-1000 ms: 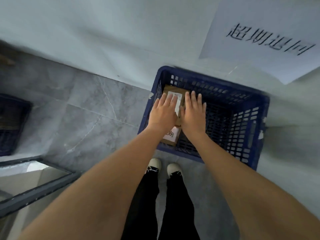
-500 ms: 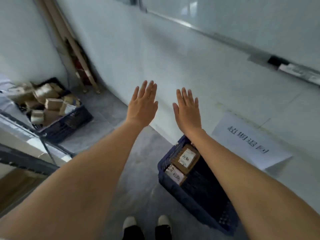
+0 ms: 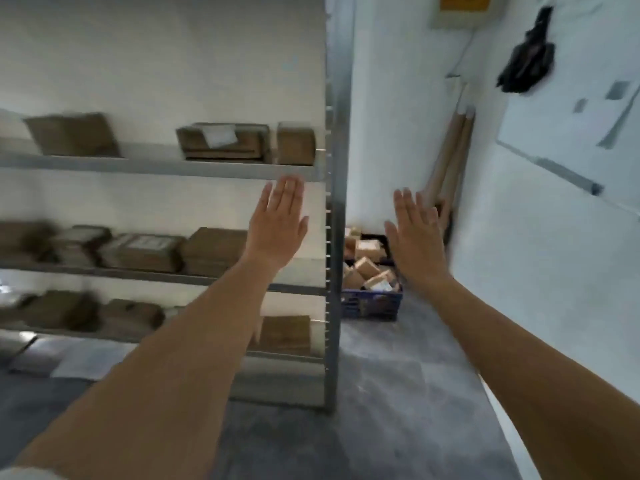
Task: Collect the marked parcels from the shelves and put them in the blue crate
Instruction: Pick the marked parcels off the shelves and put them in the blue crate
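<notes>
Both hands, the left hand [image 3: 277, 225] and right hand [image 3: 415, 237], are raised flat and empty before the shelves [image 3: 162, 168], where brown parcels [image 3: 221, 142] remain to be collected, markings blurred, while a blue crate [image 3: 372, 301] of boxes is seen beyond.

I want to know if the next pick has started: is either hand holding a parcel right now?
No: the left hand and the right hand are both raised with straight fingers and hold nothing.
</notes>
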